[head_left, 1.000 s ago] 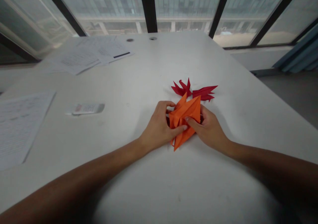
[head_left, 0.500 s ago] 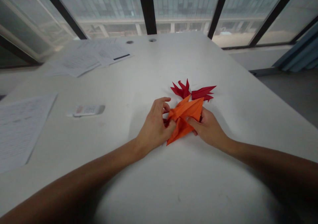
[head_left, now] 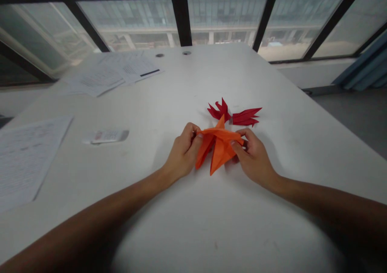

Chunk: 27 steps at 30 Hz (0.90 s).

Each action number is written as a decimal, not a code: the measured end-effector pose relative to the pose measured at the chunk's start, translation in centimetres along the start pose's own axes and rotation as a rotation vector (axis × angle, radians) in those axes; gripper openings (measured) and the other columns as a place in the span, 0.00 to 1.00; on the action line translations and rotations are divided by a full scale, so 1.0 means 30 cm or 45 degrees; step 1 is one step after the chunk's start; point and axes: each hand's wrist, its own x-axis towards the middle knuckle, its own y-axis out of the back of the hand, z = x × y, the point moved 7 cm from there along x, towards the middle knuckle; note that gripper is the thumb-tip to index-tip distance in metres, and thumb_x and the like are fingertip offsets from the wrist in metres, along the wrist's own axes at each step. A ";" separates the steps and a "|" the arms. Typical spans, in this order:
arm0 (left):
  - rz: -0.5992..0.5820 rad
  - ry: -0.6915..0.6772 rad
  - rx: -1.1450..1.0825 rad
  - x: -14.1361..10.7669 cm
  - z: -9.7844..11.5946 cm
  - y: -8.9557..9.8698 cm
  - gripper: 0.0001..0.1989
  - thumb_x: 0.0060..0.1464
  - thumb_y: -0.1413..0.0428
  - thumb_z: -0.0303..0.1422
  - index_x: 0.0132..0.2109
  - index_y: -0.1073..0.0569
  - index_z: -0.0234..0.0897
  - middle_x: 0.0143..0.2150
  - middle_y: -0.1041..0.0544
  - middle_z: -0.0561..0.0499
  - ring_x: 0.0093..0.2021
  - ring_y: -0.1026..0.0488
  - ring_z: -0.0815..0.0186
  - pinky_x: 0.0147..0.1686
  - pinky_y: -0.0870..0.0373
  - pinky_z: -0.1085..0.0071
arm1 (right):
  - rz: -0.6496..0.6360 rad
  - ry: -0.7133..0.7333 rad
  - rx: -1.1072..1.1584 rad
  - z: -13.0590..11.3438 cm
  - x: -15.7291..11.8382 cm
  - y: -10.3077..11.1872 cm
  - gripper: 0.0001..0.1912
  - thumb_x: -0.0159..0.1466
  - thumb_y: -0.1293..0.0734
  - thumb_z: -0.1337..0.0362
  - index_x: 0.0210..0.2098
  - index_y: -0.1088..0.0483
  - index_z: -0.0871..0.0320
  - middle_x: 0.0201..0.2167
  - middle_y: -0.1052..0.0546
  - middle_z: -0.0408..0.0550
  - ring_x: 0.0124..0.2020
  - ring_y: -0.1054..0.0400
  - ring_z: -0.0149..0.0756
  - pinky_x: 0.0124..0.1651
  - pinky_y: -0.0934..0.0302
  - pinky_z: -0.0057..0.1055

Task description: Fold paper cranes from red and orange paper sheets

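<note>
Between my two hands is a folded piece of orange origami paper [head_left: 223,146], with one point sticking up at the back and flaps hanging toward me. My left hand [head_left: 185,150] pinches its left edge between thumb and fingers. On the other side, my right hand [head_left: 254,152] grips the right edge, thumb on the front; some of its fingers are hidden behind the paper. Just beyond lie two folded red paper pieces: a spiky one [head_left: 220,111] at left and a longer pointed one [head_left: 246,117] at right.
A white table [head_left: 193,224] spreads under my arms. On it at left are a printed sheet [head_left: 27,160] and a small white-and-grey packet [head_left: 109,136]. More papers [head_left: 99,77] lie near the far left edge. Windows stand behind, and a blue curtain [head_left: 367,63] hangs at right.
My left fingers, loosely curled before, now pinch the orange paper's left edge. The paper has turned and its flaps have spread apart, showing folds underneath. The red pieces stay in place.
</note>
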 end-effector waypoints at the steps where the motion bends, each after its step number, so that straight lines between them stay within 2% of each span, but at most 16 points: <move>1: -0.001 0.011 0.028 -0.002 0.000 0.000 0.08 0.70 0.54 0.38 0.42 0.37 0.40 0.26 0.34 0.59 0.25 0.39 0.70 0.26 0.42 0.74 | 0.024 0.011 0.009 -0.001 0.003 0.007 0.05 0.65 0.34 0.63 0.40 0.36 0.52 0.31 0.28 0.40 0.22 0.34 0.30 0.23 0.40 0.28; 7: 0.001 0.001 0.116 -0.005 0.009 0.004 0.07 0.70 0.56 0.37 0.43 0.37 0.41 0.22 0.34 0.60 0.21 0.37 0.70 0.24 0.43 0.75 | 0.156 0.207 -0.067 -0.025 0.025 0.049 0.09 0.59 0.37 0.73 0.36 0.32 0.53 0.36 0.29 0.42 0.35 0.33 0.34 0.36 0.39 0.30; 11: -0.024 -0.066 0.250 -0.001 0.021 0.011 0.05 0.68 0.56 0.33 0.47 0.36 0.41 0.20 0.33 0.62 0.18 0.37 0.71 0.22 0.44 0.76 | 0.180 0.352 -0.149 -0.047 0.021 0.058 0.11 0.57 0.37 0.75 0.34 0.29 0.53 0.39 0.31 0.45 0.40 0.33 0.36 0.38 0.39 0.32; 14: -0.102 -0.156 0.361 -0.005 0.036 0.000 0.14 0.65 0.53 0.30 0.57 0.36 0.41 0.25 0.25 0.60 0.18 0.33 0.71 0.24 0.40 0.76 | 0.155 0.414 -0.196 -0.068 0.012 0.051 0.12 0.57 0.39 0.76 0.31 0.28 0.53 0.40 0.32 0.46 0.42 0.34 0.37 0.39 0.38 0.33; 17: -0.130 -0.167 0.462 -0.007 0.037 -0.008 0.23 0.63 0.46 0.34 0.63 0.37 0.42 0.32 0.20 0.55 0.22 0.28 0.70 0.27 0.34 0.74 | 0.092 0.463 -0.263 -0.087 0.003 0.036 0.15 0.56 0.39 0.78 0.31 0.26 0.53 0.40 0.31 0.46 0.42 0.34 0.38 0.39 0.39 0.34; 19: -0.105 -0.150 0.521 -0.003 0.029 -0.004 0.22 0.61 0.43 0.36 0.60 0.33 0.42 0.32 0.19 0.54 0.23 0.27 0.69 0.29 0.32 0.73 | 0.052 0.490 -0.292 -0.094 -0.004 0.027 0.16 0.57 0.39 0.78 0.31 0.25 0.52 0.40 0.31 0.47 0.41 0.34 0.38 0.38 0.38 0.35; 22: -0.016 -0.202 0.545 0.005 0.026 0.014 0.13 0.59 0.43 0.34 0.51 0.25 0.42 0.34 0.18 0.53 0.25 0.26 0.69 0.31 0.31 0.73 | 0.019 0.526 -0.323 -0.098 -0.014 0.020 0.15 0.57 0.38 0.77 0.31 0.24 0.52 0.41 0.30 0.47 0.41 0.33 0.39 0.37 0.37 0.36; 25: 0.094 -0.257 0.489 0.009 0.027 0.038 0.10 0.57 0.44 0.30 0.46 0.23 0.41 0.39 0.17 0.52 0.28 0.27 0.70 0.33 0.31 0.74 | 0.028 0.576 -0.343 -0.106 -0.022 0.020 0.15 0.58 0.37 0.77 0.31 0.23 0.51 0.41 0.30 0.47 0.42 0.32 0.40 0.38 0.36 0.37; 27: 0.137 -0.223 0.443 0.008 0.022 0.047 0.10 0.56 0.45 0.28 0.45 0.24 0.40 0.34 0.19 0.54 0.25 0.29 0.71 0.31 0.33 0.74 | 0.052 0.593 -0.348 -0.112 -0.025 0.023 0.15 0.59 0.37 0.77 0.32 0.23 0.51 0.41 0.30 0.48 0.42 0.32 0.40 0.38 0.36 0.37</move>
